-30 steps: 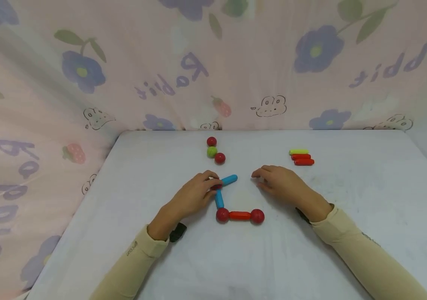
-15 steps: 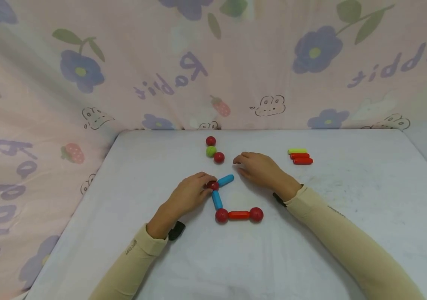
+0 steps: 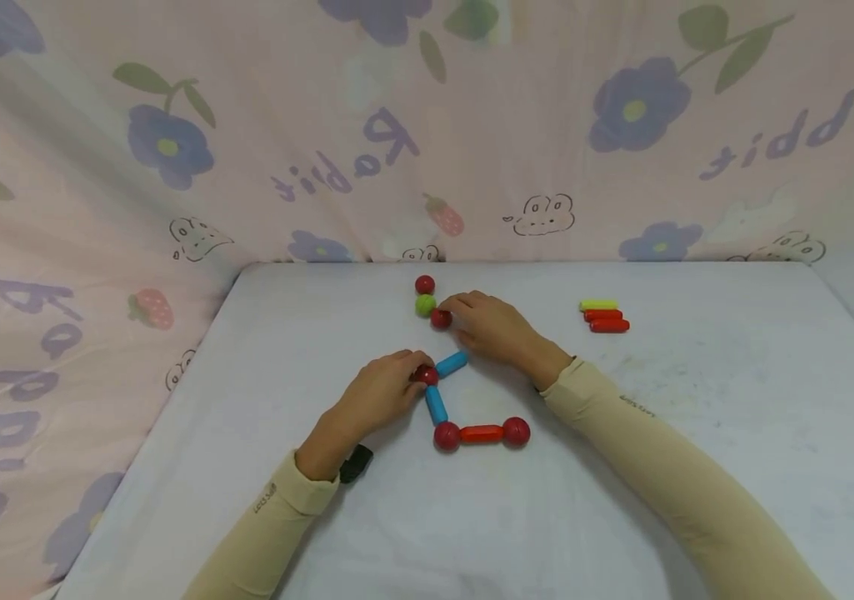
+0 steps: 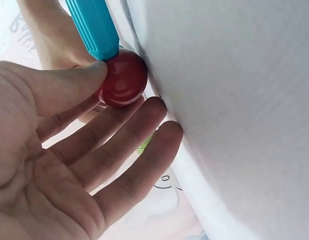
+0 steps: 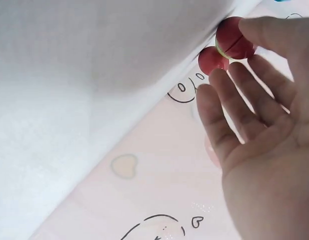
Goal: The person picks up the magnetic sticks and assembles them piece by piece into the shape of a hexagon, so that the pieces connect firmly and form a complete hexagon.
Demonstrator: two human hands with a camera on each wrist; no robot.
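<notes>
My left hand (image 3: pixel 382 387) pinches a red ball (image 4: pixel 125 80) between thumb and fingers. Two ribbed blue rods meet that ball: one rod (image 3: pixel 452 363) points up and right, the other rod (image 3: pixel 436 406) runs down to a second red ball (image 3: pixel 446 436). From there a red rod (image 3: pixel 481 433) leads to another red ball (image 3: pixel 516 432), all forming an unclosed shape. Farther back, my right hand (image 3: pixel 497 327) has its thumb and fingers around a loose red ball (image 5: pixel 234 37), the nearest of a short row. Behind it are a green ball (image 3: pixel 425 305) and a red ball (image 3: pixel 425 284).
At the back right, a yellow-green rod (image 3: pixel 598 306) lies beside two red rods (image 3: pixel 610 326). The white tabletop (image 3: pixel 734 400) ends at a hanging printed cloth (image 3: pixel 471 167) at the back, with more cloth at the left side.
My right hand has moved left across the table to the nearest ball of the back row. My left hand stays at the joined red ball, which has shifted slightly left with its blue rods.
</notes>
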